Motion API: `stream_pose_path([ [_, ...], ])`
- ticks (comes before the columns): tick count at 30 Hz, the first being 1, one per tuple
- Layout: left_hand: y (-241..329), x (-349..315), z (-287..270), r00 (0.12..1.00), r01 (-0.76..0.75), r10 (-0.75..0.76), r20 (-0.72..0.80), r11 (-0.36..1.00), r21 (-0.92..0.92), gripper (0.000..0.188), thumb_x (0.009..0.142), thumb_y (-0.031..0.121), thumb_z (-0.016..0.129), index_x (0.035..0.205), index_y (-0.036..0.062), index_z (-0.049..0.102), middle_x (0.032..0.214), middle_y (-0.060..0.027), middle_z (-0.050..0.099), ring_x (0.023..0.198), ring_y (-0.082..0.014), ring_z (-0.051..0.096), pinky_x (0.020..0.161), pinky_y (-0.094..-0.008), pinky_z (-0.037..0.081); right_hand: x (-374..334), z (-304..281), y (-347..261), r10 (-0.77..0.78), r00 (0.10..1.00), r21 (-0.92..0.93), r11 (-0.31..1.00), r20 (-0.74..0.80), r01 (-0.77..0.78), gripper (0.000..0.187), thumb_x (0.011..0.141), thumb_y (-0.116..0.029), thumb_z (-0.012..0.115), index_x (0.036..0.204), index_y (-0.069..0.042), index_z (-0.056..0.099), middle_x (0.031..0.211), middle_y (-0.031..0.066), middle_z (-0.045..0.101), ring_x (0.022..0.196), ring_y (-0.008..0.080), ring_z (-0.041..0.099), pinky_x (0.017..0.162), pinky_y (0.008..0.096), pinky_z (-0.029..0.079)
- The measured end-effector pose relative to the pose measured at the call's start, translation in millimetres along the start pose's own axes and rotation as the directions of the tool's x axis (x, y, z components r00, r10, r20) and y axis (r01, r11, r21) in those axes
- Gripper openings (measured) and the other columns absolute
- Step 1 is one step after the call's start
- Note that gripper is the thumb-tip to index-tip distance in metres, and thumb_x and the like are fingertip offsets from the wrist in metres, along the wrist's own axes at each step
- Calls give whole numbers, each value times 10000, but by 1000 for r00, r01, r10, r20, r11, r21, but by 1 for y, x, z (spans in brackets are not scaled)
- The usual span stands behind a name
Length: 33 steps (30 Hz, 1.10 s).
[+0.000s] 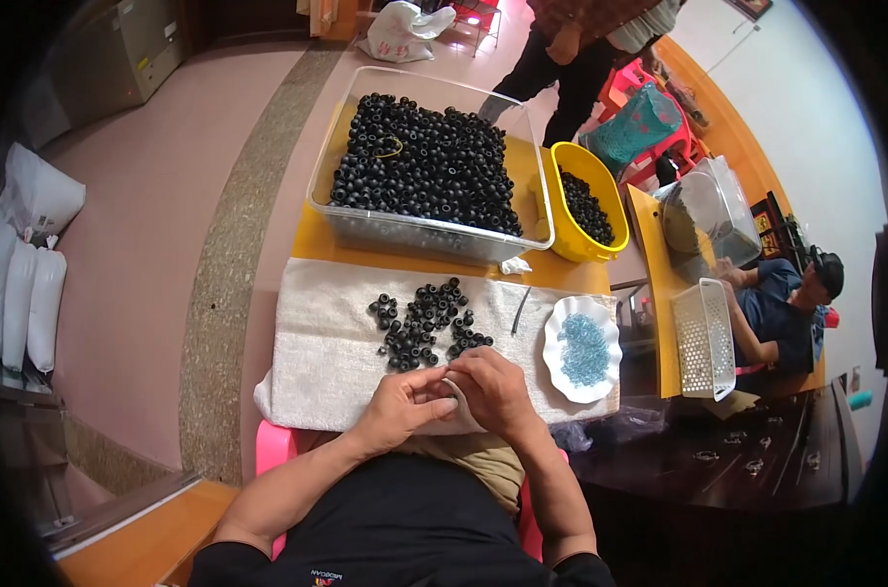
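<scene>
Small lettering sits on the chest of the black shirt [385,528], at the lower edge. Just above, the left hand [405,403] and right hand [495,391] meet at the fingertips over the near edge of a pale towel [317,323]. Each grip is curled inward; whether either pinches a piece, I cannot tell.

Right beyond them, loose black ring-like pieces [419,328] lie on the towel, a modest batch that looks still to be handled. To their right, a scalloped white plate [552,364] holds many small clear-blue bits [584,350], so plenty seems left there.

Farther along the counter [309,235], a clear bin [424,237] is heaped with similar black pieces, and a yellow tub [573,247] holds fewer. Which are finished, I cannot tell; the work looks partway. On the floor beyond, a white bag [405,31] bears red print.
</scene>
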<state>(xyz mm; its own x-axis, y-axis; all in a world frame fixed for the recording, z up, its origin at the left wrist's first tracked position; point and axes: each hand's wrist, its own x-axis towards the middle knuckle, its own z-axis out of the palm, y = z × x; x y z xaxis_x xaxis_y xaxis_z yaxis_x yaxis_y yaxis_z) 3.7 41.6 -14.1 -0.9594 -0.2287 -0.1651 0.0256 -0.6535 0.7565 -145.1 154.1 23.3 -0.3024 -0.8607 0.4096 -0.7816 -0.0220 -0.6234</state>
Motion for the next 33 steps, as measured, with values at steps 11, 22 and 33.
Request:
stream_pose_path([
  [11,5,0,1,998,24,-26,59,999,32,360,927,14,648,1273,-41,567,1075,-53,634,940,-107,639,854,-249,543,-3,-6,3,-10,993,37,999,114,6,201,823,-20,698,1018,-35,656,933,134,620,808,305,634,666,360,524],
  [22,1,2,0,996,23,-26,84,999,43,338,928,6,640,1255,-46,572,1091,-58,639,979,-112,632,870,-252,547,-5,-8,3,31,995,70,997,97,-38,242,784,3,745,1008,-76,696,895,101,633,768,265,648,643,334,520],
  [33,-1,-2,-1,995,56,-59,79,998,43,331,920,11,659,1239,-36,586,1076,-57,647,948,-117,645,851,-265,560,-13,-13,8,40,988,265,961,152,-79,180,828,-2,745,997,-29,688,937,91,659,798,196,651,689,291,509],
])
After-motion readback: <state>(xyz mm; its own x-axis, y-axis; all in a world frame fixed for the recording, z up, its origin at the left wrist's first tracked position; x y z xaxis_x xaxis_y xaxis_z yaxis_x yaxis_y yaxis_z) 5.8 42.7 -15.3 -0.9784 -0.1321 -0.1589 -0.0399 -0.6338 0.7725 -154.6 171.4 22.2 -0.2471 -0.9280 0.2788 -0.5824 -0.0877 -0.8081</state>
